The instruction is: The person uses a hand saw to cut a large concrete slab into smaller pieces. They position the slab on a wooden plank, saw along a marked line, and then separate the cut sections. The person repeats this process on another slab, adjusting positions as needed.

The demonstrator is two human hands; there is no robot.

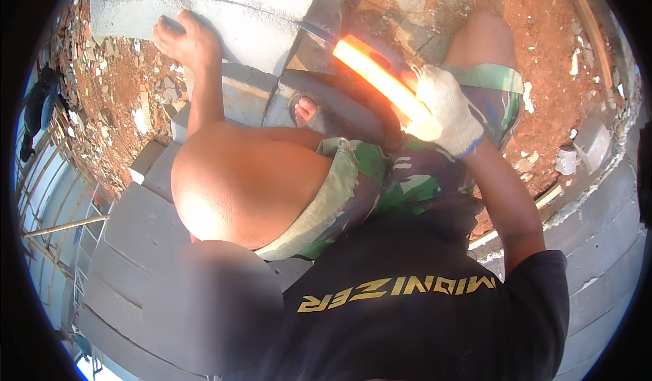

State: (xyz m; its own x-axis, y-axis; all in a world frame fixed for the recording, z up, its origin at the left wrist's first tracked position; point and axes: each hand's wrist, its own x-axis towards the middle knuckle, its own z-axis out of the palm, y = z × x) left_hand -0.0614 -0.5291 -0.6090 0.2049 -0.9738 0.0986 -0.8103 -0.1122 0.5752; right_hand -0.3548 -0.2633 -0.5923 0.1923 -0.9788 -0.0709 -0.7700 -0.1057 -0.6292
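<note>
A large light-grey block [251, 1] lies at the top, with a thin dark line running across it. My bare left hand [189, 38] rests on the block's near left edge, fingers apart and slightly bent. In a white knit glove, my right hand [445, 113] is closed around the rear end of a saw [380, 75]. Its long body glows bright orange in the sun, and its thin dark blade points at the block's right edge, in line with the dark line. Glare hides the details of the grip. My foot [305, 111] is beside the block below it.
Grey blocks [129, 238] are laid on the left below my bent knee, and more form a curved wall [604, 299] on the right. Reddish soil with rubble [115, 96] spreads left. A pole [68, 226] and a bamboo frame stand at the far left.
</note>
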